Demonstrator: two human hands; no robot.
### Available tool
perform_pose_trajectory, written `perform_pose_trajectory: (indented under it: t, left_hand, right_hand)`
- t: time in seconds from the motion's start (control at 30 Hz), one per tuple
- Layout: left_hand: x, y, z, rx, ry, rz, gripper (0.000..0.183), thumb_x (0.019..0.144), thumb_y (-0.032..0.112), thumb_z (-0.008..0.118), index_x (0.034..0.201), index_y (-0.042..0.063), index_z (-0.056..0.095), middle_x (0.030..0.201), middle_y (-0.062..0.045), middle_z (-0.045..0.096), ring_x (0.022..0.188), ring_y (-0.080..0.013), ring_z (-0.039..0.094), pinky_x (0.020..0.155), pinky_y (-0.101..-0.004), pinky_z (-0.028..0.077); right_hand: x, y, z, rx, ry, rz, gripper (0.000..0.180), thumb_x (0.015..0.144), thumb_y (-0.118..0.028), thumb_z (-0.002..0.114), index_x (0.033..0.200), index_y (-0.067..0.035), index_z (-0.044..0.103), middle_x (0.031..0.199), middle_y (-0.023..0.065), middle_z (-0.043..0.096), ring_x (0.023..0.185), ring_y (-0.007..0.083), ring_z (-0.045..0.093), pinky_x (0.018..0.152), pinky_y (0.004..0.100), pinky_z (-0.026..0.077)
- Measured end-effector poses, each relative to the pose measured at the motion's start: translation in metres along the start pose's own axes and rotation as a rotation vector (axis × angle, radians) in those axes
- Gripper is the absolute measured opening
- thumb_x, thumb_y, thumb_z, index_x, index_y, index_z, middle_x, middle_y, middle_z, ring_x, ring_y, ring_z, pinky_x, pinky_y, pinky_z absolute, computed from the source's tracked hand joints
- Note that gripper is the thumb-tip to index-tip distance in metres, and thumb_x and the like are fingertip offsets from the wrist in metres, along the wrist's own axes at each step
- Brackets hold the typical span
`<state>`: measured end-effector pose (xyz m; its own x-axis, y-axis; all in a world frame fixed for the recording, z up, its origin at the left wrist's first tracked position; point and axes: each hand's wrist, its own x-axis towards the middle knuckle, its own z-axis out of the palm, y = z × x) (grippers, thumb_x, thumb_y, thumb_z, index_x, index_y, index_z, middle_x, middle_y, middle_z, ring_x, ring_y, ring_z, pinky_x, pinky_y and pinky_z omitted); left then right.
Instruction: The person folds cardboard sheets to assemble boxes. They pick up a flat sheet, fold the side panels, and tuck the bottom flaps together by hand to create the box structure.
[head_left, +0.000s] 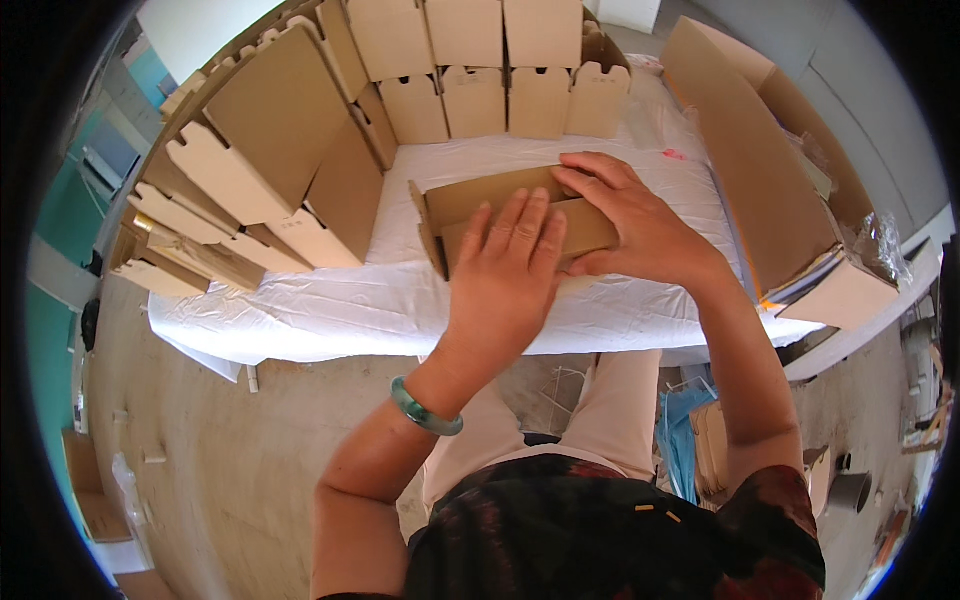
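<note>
A small cardboard box (487, 196) lies in front of me on the white cloth (375, 319), its inside facing up and a notched flap raised at its left end. My right hand (637, 221) spans the box's right end, fingers on the far edge and thumb at the near side. Across the middle lies my left hand (506, 274), back upward, its fingers stretched over the box. The left thumb is hidden, so whether that hand grips the near wall does not show. A green bangle (424, 409) circles my left wrist.
Upright cardboard boxes (472, 101) form two tiers along the back. More boxes (262, 127) are stacked at the left. On the right stands a large open carton (765, 165) with clear plastic inside. Blue plastic (679, 442) and flat cardboard (710, 446) are below the table's front edge.
</note>
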<state>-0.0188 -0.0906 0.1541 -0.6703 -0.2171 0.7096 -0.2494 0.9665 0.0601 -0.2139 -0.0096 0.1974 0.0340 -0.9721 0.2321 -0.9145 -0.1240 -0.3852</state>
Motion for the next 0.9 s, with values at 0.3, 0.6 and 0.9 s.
perform_pose_trajectory:
  t: [0.3, 0.6, 0.9]
  left_hand:
    - [-0.039, -0.028, -0.058, -0.208, 0.480, -0.309, 0.041, 0.093, 0.010, 0.063, 0.133, 0.000, 0.057, 0.138, -0.020, 0.055, 0.128, -0.0292, 0.052, 0.105, -0.0420, 0.041]
    - [-0.047, -0.056, -0.035, -0.886, 0.214, -0.691, 0.049, 0.106, 0.028, 0.044, 0.148, 0.001, 0.039, 0.148, -0.016, 0.045, 0.138, -0.0252, 0.042, 0.114, -0.0359, 0.032]
    - [-0.037, -0.052, -0.026, -1.048, 0.174, -0.748, 0.059, 0.105, 0.037, 0.045, 0.153, 0.006, 0.031, 0.155, -0.013, 0.037, 0.141, -0.0250, 0.037, 0.114, -0.0372, 0.031]
  right_hand:
    - [-0.002, -0.009, 0.001, -0.320, 0.058, -0.094, 0.094, 0.077, -0.058, 0.071, 0.147, -0.004, 0.039, 0.155, 0.0160, 0.034, 0.145, 0.0335, 0.027, 0.119, 0.0457, 0.023]
    - [0.022, -0.025, 0.012, -0.272, 0.098, -0.169, 0.082, 0.088, -0.057, 0.060, 0.147, -0.003, 0.038, 0.150, 0.0190, 0.041, 0.143, 0.0329, 0.032, 0.118, 0.0453, 0.023]
    - [0.010, 0.014, 0.015, 0.477, 0.272, 0.211, 0.055, 0.103, -0.032, 0.046, 0.151, -0.008, 0.033, 0.155, 0.0135, 0.036, 0.145, 0.0257, 0.030, 0.118, 0.0351, 0.025]
